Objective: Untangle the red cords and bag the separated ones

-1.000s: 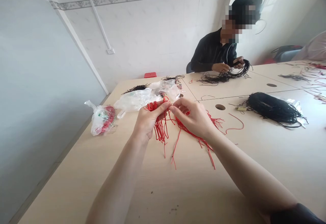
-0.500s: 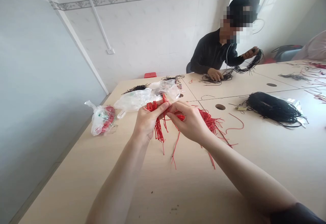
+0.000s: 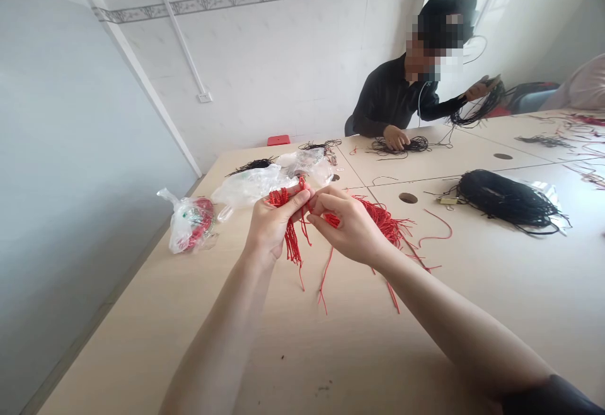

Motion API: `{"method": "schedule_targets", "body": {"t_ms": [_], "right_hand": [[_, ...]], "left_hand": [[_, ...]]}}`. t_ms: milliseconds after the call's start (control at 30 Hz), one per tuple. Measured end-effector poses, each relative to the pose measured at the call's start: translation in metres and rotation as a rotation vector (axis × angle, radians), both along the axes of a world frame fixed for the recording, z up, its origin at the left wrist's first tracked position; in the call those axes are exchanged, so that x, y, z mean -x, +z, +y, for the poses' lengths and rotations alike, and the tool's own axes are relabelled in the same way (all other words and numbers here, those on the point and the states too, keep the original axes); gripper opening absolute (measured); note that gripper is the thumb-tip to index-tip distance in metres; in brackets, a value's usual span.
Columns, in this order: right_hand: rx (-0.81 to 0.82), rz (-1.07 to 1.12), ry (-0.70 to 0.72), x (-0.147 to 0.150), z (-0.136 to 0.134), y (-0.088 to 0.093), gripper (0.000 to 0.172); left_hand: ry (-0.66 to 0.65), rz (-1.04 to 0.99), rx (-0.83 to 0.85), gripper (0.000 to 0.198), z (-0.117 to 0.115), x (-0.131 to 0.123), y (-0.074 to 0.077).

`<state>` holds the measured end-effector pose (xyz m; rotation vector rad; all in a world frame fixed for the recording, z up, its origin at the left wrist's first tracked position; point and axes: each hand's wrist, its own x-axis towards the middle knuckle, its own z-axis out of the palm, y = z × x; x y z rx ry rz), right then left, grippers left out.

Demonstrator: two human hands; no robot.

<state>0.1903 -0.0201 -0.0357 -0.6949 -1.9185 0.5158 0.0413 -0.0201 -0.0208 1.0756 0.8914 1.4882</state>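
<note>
Red knotted cords (image 3: 290, 238), in a loose tasselled bunch, are held just above the worktop (image 3: 142, 339), a pale wood-grain surface, directly in front of the plastic bags. The grip of the left hand (image 3: 274, 226) is closed, with thumb and fingers pinched on the cords and strands hanging below it. The grip of the right hand (image 3: 347, 229) is likewise closed on the cords, close beside the left, with a further red tassel spreading out behind it across the worktop. A clear plastic bag (image 3: 250, 185) lies just beyond the hands; a tied plastic bag (image 3: 189, 221) containing red cord is placed to the left. To the right are a round cable hole (image 3: 408, 198), a loose red strand (image 3: 437, 229) and a large hank of black cord (image 3: 505, 201). Across the worktop, a co-worker (image 3: 397, 97) in a dark top is seen with one hand (image 3: 396, 136) resting on a tangle of black cord (image 3: 401, 145), the other hand (image 3: 479, 90) raised. A small red box (image 3: 278, 140) stands at the far edge.
</note>
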Motion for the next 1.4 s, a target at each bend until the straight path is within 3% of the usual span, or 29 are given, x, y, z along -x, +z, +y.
{"method": "schedule_targets", "body": {"t_ms": [267,367,500,667,867,1033,1200,1400], "right_hand": [[0.034,-0.128,0.029,-0.021,0.004,0.014,0.022],[0.032,-0.108,-0.091,-0.03,0.01,0.019,0.029],[-0.054,-0.036,-0.186,-0.032,0.015,0.017,0.018],[-0.205,-0.237,-0.117,-0.028,0.017,0.01,0.045],[-0.221,-0.277,-0.234,-0.028,0.026,0.002,0.021],[-0.33,-0.236,-0.344,-0.031,0.028,0.001,0.021],[-0.409,-0.327,-0.38,-0.031,0.027,-0.002,0.026],[-0.309,-0.297,-0.415,-0.027,0.024,-0.001,0.025]], "left_hand": [[-0.041,0.017,0.056,0.021,-0.004,0.001,0.005],[-0.091,-0.009,0.124,0.024,-0.004,0.004,0.007],[-0.171,-0.003,0.23,0.025,-0.005,0.005,0.01],[-0.263,0.054,0.275,0.027,-0.007,0.004,0.01],[-0.336,0.214,0.22,0.029,-0.01,0.008,0.014],[-0.271,0.297,0.269,0.025,-0.01,0.01,0.014],[-0.116,0.233,0.164,0.029,-0.008,0.008,0.011],[-0.112,0.187,0.132,0.024,-0.011,0.004,0.012]]}}
